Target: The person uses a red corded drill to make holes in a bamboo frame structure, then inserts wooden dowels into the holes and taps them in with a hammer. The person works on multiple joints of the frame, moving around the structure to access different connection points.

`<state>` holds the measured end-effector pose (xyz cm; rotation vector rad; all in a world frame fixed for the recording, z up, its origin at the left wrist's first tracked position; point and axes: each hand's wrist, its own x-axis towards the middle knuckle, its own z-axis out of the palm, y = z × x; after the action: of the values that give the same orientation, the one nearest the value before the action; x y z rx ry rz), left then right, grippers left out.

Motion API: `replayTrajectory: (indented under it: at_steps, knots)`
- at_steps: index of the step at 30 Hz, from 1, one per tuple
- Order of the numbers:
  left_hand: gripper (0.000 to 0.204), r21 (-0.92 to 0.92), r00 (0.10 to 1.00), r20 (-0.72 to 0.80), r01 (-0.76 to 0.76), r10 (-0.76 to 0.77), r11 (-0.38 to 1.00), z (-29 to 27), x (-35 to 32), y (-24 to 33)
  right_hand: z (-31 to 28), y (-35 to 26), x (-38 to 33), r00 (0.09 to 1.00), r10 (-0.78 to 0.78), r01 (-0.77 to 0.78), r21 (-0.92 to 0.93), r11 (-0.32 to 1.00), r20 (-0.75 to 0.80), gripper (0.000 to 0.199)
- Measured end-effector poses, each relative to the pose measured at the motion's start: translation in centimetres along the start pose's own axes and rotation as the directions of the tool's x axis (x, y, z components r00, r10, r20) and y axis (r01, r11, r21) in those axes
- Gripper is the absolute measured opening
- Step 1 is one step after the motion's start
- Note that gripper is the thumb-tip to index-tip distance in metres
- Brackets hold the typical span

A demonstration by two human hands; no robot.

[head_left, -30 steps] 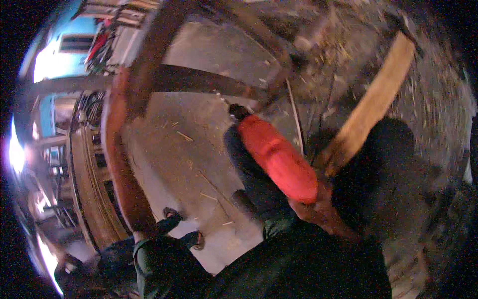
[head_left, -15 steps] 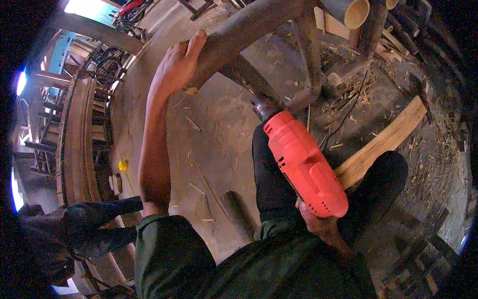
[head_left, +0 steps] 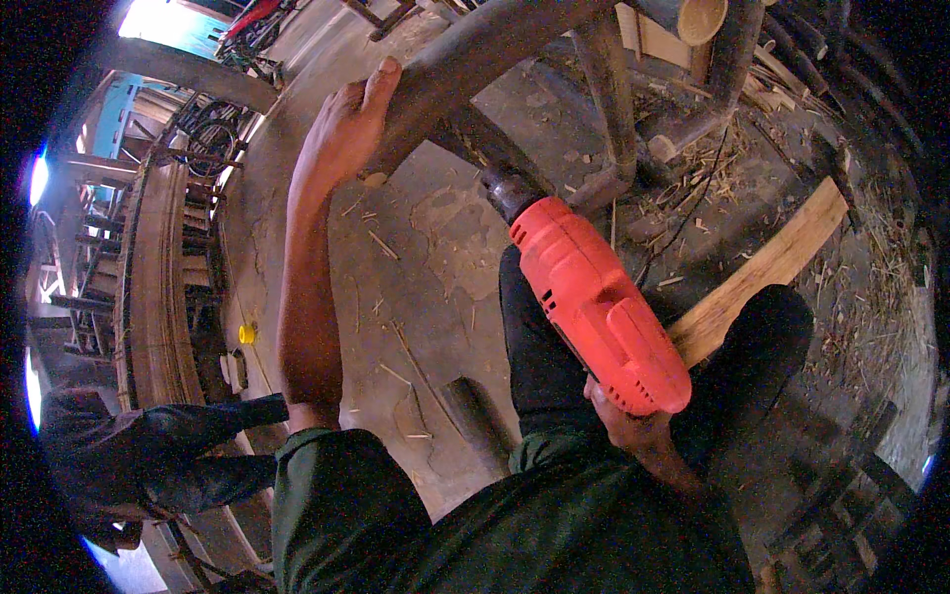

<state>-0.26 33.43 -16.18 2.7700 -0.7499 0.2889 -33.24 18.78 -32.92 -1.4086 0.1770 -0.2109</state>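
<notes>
My left hand [head_left: 346, 124] grips the near end of a thick dark round pole [head_left: 485, 54], its thumb lying along the pole and its other fingers partly hidden. That pole belongs to a frame of joined dark poles. In my right hand [head_left: 633, 431] is a red power drill [head_left: 604, 302], held from below at its rear; the drill body hides most of the fingers. The black chuck [head_left: 512, 190] points away and to the left, overlapping a lower dark pole [head_left: 485, 139] in view. Whether the tip touches that pole I cannot tell.
A pale wooden board [head_left: 762, 272] lies beside my right knee. A short dark pole piece [head_left: 477, 421] rests on the floor [head_left: 435, 247] among shavings. Long stacked strips [head_left: 158, 287], a yellow object [head_left: 247, 334] and another person [head_left: 148, 450] are at left. A dark cord [head_left: 693, 213] crosses the floor.
The drill has shifted slightly up and to the left, its chuck now overlapping the lower pole higher up. My left hand keeps its hold on the thick pole.
</notes>
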Motion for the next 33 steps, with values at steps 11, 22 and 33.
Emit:
replayTrajectory:
  at_steps: [11,22,33]
  knots:
    - [0.069,0.112,0.998,-0.058,0.001,0.006,0.994,0.9,0.5,-1.4,0.3,1.3,-0.3,0.997,-0.027,0.019,0.103,0.995,0.077,0.011]
    - [0.071,0.104,0.993,-0.038,0.115,-0.111,0.988,1.2,0.0,-0.3,2.1,-1.8,0.8,0.997,0.066,-0.069,0.083,0.994,0.043,0.022]
    - [0.044,0.466,0.937,-0.032,-0.295,0.349,0.834,0.3,-0.8,-3.3,3.5,-1.2,-1.1,0.998,0.043,-0.048,0.095,0.994,0.049,0.033]
